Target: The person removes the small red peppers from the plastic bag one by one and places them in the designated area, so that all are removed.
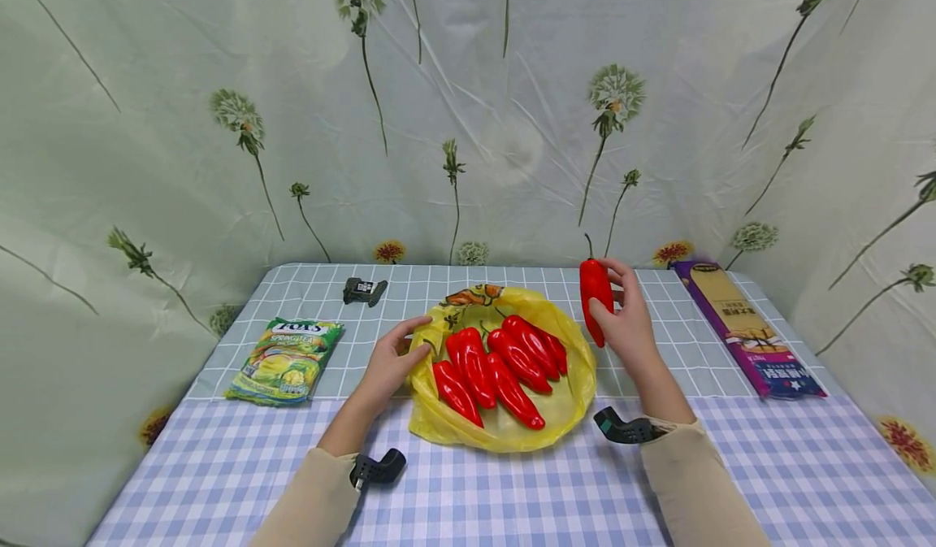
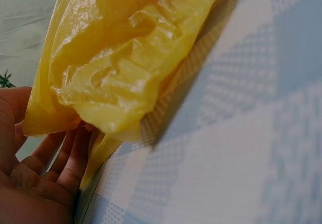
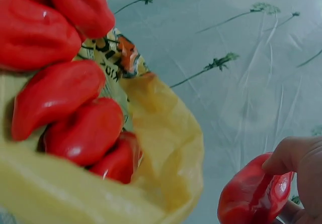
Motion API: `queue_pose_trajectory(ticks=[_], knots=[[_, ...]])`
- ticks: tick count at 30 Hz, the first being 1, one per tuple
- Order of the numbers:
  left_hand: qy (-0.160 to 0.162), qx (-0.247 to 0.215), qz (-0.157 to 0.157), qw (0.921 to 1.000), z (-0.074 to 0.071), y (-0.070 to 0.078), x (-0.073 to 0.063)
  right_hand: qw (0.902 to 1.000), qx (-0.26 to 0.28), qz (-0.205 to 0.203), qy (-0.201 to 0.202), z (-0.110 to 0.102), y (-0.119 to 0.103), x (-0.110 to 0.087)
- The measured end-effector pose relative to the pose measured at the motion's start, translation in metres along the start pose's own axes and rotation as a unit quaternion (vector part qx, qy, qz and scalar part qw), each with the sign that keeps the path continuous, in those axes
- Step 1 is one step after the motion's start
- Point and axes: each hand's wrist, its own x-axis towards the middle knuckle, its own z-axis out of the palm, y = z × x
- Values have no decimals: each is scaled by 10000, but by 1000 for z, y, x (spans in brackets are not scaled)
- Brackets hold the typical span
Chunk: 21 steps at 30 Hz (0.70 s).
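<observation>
My right hand (image 1: 625,315) grips one red pepper (image 1: 595,299), stem up, beside the right rim of the yellow bag (image 1: 578,405) holding the other peppers (image 1: 515,392); my left hand (image 1: 389,362) contacts its left rim, pinch indeterminable.

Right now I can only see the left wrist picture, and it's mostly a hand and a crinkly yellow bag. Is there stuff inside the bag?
Observer: Yes, several red peppers lie inside the yellow bag.
Child: Cool! What's the other hand doing?
Observer: The right hand holds one more pepper, over to the right of the bag in the head view.
Child: Is anything lying on the other side of the bag, past the hand I can see?
Observer: Yes, a green and yellow packet marked FOX'S lies over there.
</observation>
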Motion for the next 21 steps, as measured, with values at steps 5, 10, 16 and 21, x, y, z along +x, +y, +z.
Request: queue_pose_trajectory(ticks=[5,10,16,21], knots=[[5,-24,-28,10000,0,0,0,9996,-45,281,-1,-4,8,3],[5,-101,-68,9999,0,2,0,9984,-162,540,13,-5,19,5],[-7,-80,-31,10000,0,2,-1,9963,-296,803,61,-3,33,6],[-16,-12,-17,10000,1,2,-1,9931,-423,1096,5,-3,41,8]])
